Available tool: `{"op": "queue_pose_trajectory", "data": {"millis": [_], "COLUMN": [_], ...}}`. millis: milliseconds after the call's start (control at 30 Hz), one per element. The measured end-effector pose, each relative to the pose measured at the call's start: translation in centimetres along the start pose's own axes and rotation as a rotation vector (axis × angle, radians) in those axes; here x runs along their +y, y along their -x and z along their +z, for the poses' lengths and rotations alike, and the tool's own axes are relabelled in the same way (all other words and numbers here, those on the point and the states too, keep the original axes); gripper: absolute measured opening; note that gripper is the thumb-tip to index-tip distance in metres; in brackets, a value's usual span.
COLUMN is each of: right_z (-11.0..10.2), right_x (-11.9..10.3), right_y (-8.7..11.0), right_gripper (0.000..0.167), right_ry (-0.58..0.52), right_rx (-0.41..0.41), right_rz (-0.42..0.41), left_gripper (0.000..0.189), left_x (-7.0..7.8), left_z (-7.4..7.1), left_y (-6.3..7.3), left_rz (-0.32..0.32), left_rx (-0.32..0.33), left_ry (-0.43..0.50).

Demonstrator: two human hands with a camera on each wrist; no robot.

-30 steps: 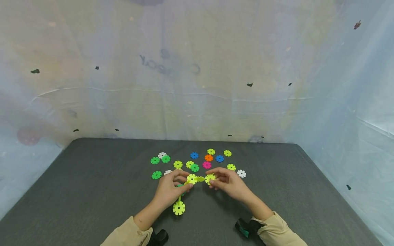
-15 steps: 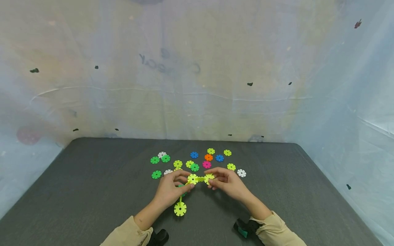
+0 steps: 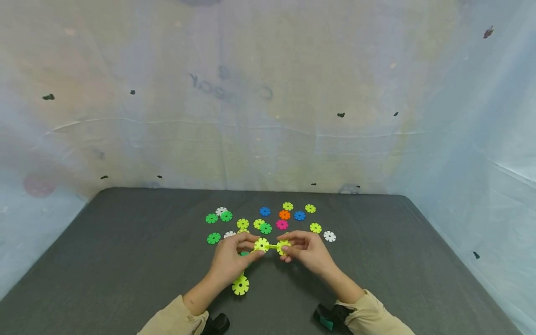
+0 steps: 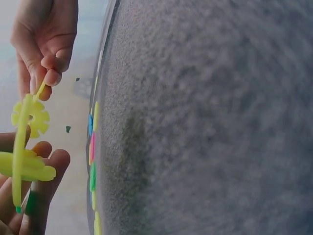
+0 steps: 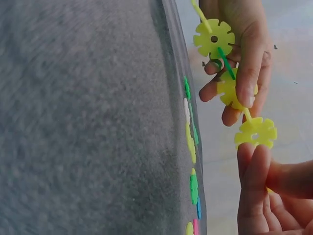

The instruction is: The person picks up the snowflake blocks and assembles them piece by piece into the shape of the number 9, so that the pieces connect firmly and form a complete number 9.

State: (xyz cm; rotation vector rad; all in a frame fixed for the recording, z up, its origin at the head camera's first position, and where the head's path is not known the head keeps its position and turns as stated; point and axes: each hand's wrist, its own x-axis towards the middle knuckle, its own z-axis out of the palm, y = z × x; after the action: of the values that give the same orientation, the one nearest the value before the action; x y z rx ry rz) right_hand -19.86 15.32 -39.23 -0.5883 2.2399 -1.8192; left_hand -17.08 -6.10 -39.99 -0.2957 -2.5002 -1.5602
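Observation:
Between both hands is a chain of interlocking notched plastic discs, mostly yellow-green with a green one. My left hand [image 3: 232, 257] pinches a yellow disc [image 3: 261, 245] of this chain between thumb and fingers. Another yellow disc [image 3: 240, 285] hangs from the chain below the left wrist. At the right end, my right hand [image 3: 309, 253] pinches a yellow disc [image 3: 282, 247] against the neighbouring middle disc [image 5: 257, 131], which faces the camera in the right wrist view. The green link [image 5: 226, 63] shows farther along the chain there. My right fingers partly hide the end disc.
Loose notched discs lie on the dark grey table [image 3: 146, 260] beyond the hands, among them an orange disc [image 3: 284, 214], a pink disc [image 3: 282, 224], a blue disc [image 3: 299, 216] and a white disc [image 3: 329, 236]. A pale sheet [image 3: 268, 139] hangs behind the table.
My right hand has moved slightly left, bringing its disc closer to the left hand. The middle disc has turned nearly edge-on in the head view. The hanging disc has swung slightly.

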Motion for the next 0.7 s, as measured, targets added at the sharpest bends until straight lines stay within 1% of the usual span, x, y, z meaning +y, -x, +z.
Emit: {"op": "queue_pose_trajectory", "data": {"millis": [133,333,433,533,600,700], "right_z": [0.06,0.32,0.38,0.27,0.13,-0.09], "right_x": [-0.13,-0.37,-0.34,-0.41,-0.41,-0.39], "right_y": [0.07,0.28,0.07,-0.27,-0.46,-0.55], "right_gripper": [0.030,0.032,0.034,0.038,0.040,0.041], "right_ry": [-0.010,-0.032,-0.027,-0.025,-0.026,-0.036], "right_rx": [0.015,0.051,0.049,0.030,0.029,0.032], "right_rz": [0.024,0.053,0.048,0.040,0.037,0.020], "left_gripper": [0.026,0.025,0.024,0.025,0.027,0.029], "left_x": [0.05,0.33,0.57,0.79,0.79,0.48], "left_z": [0.10,0.37,0.29,0.12,0.13,0.18], "left_y": [-0.02,0.06,0.05,-0.07,-0.19,-0.24], "left_rz": [-0.001,0.039,0.026,0.009,0.008,-0.005], "left_rx": [0.000,0.028,0.055,0.066,0.058,0.027], "left_ry": [-0.017,-0.053,-0.047,-0.040,-0.032,-0.009]}}
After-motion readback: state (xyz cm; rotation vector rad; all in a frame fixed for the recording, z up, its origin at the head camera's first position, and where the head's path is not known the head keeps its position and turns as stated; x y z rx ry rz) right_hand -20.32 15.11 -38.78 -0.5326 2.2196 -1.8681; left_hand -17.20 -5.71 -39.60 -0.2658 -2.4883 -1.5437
